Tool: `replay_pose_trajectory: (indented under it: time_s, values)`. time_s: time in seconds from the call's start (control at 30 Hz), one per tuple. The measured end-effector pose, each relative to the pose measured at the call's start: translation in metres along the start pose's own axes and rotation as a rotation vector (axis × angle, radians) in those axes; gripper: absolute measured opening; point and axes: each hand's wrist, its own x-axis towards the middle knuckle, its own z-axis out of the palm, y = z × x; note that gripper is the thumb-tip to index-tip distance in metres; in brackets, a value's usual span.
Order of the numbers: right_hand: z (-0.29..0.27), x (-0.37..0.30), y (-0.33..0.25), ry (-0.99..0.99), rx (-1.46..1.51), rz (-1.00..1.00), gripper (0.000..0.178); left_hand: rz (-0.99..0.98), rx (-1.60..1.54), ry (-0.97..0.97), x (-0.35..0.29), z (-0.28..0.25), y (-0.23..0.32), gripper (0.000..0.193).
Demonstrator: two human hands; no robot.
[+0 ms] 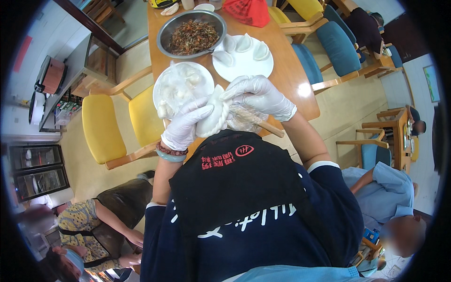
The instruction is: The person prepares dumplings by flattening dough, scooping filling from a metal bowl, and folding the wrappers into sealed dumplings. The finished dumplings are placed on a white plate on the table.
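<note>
Between my gloved hands is a large white dumpling point(211, 123) with a braided edge along its right side. My left hand point(188, 123) cradles it from the left, thumb laid over its face. The fingertips of my right hand point(258, 96) pinch the upper end of the braided edge. Just beyond, a white plate point(249, 71) bears several finished dumplings point(244, 43). Another plate point(207, 71), at left, holds pieces of dough point(191, 79) partly under clear plastic film. A steel bowl point(162, 41) of chopped brown filling point(193, 37) stands behind the plates.
A wooden rolling pin point(272, 129) and crumpled plastic wrap point(246, 117) lie by my right wrist. A red cloth or bag point(246, 11) is on the table's point(293, 75) far side. Yellow chairs point(104, 131) stand at left, blue chairs point(336, 47) at right. Several people are nearby.
</note>
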Motion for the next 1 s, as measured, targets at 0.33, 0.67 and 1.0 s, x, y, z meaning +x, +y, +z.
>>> replay_pose_trajectory:
  time_s: [0.33, 0.67, 1.0]
  values:
    - [0.021, -0.003, 0.008, 0.281, 0.411, 0.161, 0.011, 0.084, 0.432, 0.123, -0.005, 0.027, 0.017, 0.05]
    - [0.03, -0.003, 0.007, 0.363, 0.363, 0.227, 0.021, 0.232, 0.85, 0.145, -0.01, 0.039, 0.015, 0.055]
    - [0.004, -0.008, 0.0, 0.136, -0.004, -0.024, 0.025, 0.143, 0.248, 0.096, -0.001, 0.024, 0.006, 0.053]
